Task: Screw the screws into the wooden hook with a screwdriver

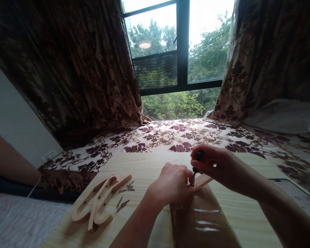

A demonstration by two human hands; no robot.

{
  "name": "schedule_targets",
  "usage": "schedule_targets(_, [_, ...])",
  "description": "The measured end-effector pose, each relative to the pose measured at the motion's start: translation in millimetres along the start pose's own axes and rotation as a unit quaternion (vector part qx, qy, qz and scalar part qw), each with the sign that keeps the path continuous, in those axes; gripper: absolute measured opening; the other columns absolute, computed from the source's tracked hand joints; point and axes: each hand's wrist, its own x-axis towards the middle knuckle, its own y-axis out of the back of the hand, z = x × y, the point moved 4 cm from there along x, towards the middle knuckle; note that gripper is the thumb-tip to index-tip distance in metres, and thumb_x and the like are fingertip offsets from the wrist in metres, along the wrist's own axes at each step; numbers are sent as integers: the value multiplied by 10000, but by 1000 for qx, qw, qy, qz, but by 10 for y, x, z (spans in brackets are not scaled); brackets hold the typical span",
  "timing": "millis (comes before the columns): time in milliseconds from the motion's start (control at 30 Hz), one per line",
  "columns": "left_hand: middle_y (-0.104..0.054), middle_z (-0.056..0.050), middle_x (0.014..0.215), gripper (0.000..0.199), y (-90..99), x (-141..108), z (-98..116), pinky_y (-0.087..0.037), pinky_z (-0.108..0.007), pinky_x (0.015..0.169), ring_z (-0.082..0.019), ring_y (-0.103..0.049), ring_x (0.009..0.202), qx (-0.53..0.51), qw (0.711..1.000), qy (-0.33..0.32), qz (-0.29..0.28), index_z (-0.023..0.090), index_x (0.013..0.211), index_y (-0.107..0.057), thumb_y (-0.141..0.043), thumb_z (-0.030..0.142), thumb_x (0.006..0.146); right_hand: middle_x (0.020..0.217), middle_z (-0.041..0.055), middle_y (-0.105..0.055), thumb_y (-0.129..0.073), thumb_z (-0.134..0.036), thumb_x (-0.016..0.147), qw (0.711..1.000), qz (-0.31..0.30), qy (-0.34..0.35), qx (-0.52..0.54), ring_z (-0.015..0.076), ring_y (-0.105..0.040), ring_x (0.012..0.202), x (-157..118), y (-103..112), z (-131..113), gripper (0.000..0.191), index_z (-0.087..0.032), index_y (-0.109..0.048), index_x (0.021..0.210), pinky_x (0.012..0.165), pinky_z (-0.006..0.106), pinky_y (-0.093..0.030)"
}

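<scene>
My right hand (pixel 212 164) is wrapped round the black handle of a screwdriver (pixel 199 159), held nearly upright. Its metal shaft points down at a pale wooden hook (pixel 203 181) lying on a brown board (pixel 196 220) with shiny clear film. My left hand (pixel 174 182) is closed at the near end of that hook, fingertips beside the screwdriver's tip. Whether a screw sits under the tip is hidden by the fingers. To the left lie several curved wooden hooks (pixel 101 197) with dark drilled holes. Several loose screws (pixel 123 206) are scattered beside them.
Everything rests on a light wooden tabletop (pixel 144 162). A phone or tablet (pixel 294 196) lies at the right, partly behind my right forearm. Beyond are a flower-patterned cover (pixel 165 134), patterned curtains (pixel 105 69) and a window (pixel 182 44). A wall socket (pixel 49 155) is at the left.
</scene>
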Motion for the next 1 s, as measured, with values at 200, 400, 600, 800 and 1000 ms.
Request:
schedule_targets(200, [-684,15,737,102,48,-25,44,-414,-261,707,-167,-609,716,0,1000,13,-1,224,786,-718,-620,227,757,633,-33,-549,-550,-258,843,999,24,-17,-21,115,-496,550,34,-37,31,63,-208,-524,815,508,228,-386])
schedule_targets(400, [-689,22,772,70,66,-28,42,-413,-250,679,-167,-616,738,-9,1000,19,-8,225,777,-698,-635,238,749,620,-45,-524,-550,-312,859,997,53,-41,34,115,-511,530,81,-119,201,113,-213,-508,825,501,230,-401])
schedule_targets(600, [-683,22,761,67,46,-21,24,-399,-261,661,-177,-615,737,-11,1000,26,-8,224,776,-679,-629,262,751,612,-39,-541,-558,-350,849,996,65,-48,33,123,-534,514,74,-130,242,145,-217,-510,819,496,237,-408])
schedule_targets(800, [-683,30,765,68,44,-14,1,-391,-254,643,-173,-611,736,-22,999,24,-8,235,791,-674,-628,249,744,623,-37,-545,-558,-310,834,998,37,-46,6,130,-525,527,75,-91,191,99,-224,-509,846,498,241,-395])
schedule_targets(1000, [-686,49,787,78,64,-30,-31,-389,-229,648,-146,-607,745,-32,999,7,-15,248,779,-681,-604,255,793,626,-40,-536,-573,-288,830,999,28,-40,16,122,-503,553,43,-70,181,102,-225,-496,806,502,232,-378])
